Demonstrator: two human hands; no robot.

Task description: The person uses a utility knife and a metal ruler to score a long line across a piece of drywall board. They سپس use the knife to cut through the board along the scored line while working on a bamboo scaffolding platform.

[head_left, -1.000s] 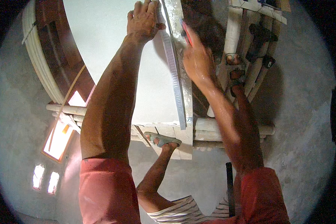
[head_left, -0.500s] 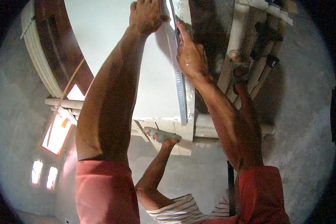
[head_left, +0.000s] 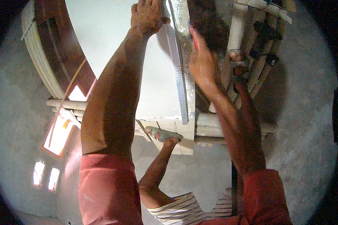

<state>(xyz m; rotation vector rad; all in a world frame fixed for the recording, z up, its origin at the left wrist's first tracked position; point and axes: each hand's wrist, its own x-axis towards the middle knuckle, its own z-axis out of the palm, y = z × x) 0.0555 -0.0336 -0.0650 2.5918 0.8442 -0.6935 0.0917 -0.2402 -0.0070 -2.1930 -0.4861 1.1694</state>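
A large white board (head_left: 101, 45) lies before me with a long grey metal straightedge (head_left: 179, 80) along its right part. My left hand (head_left: 145, 18) presses down on the board near the straightedge's far part, fingers stretched out and thumb at the metal; its fingertips are cut off by the upper edge. My right hand (head_left: 204, 62) is closed round a slim red utility knife (head_left: 193, 37), mostly covered by the fingers. The knife is just right of the straightedge, over the board's rough right edge strip (head_left: 187, 56). The blade is too blurred to make out.
Pale bamboo poles (head_left: 214, 125) and planks form a platform under the board. My sandalled feet (head_left: 163, 134) stand on it. A dark power tool (head_left: 264, 35) lies on the poles at right. Below left, a bright opening (head_left: 59, 137) shows beside grey walls.
My right hand and the knife have moved right, away from the straightedge. The left hand stays in nearly the same place, and the straightedge lies as before.
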